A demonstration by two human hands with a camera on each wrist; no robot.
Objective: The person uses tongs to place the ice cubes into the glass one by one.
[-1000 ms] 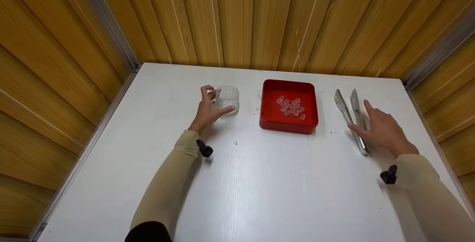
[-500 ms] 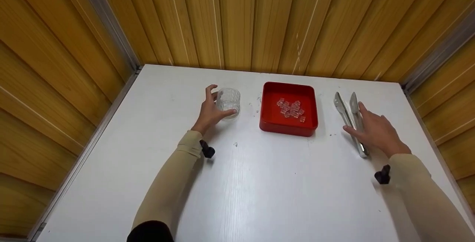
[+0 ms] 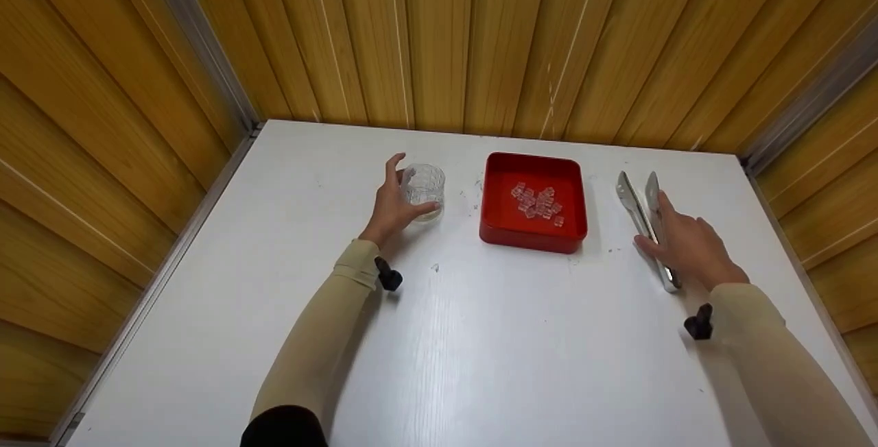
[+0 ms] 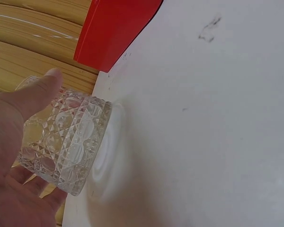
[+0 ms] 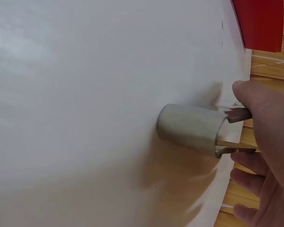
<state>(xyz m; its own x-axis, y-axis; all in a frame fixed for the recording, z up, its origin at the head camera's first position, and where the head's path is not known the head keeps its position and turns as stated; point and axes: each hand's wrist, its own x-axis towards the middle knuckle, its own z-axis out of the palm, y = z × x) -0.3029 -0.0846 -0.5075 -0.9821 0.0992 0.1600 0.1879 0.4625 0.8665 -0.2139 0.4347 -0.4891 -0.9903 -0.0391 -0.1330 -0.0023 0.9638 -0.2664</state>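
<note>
On the white table my left hand (image 3: 394, 214) holds a clear patterned glass (image 3: 425, 193) from its left side. In the left wrist view the thumb lies along the cut-patterned glass (image 4: 68, 137), the other fingers partly hidden behind it. The glass stands upright. At the right lie metal tongs (image 3: 641, 210), arms spread, tips toward the back. My right hand (image 3: 689, 241) straddles them, thumb at the left arm, fingers by the right arm. Seen from the right wrist, the tongs' curved end (image 5: 189, 127) points at the camera, and a small gap shows below the thumb.
A square red tray (image 3: 528, 237) stands between the hands, with several small clear cubes (image 3: 538, 201) inside. Yellow wood-like panels (image 3: 439, 42) rise behind the table and along both sides. Small dark marks dot the white tabletop (image 3: 480, 337).
My right hand has moved left and come in around the tongs, which stay put. The left hand and the glass have shifted very slightly right. The tray has hardly changed place.
</note>
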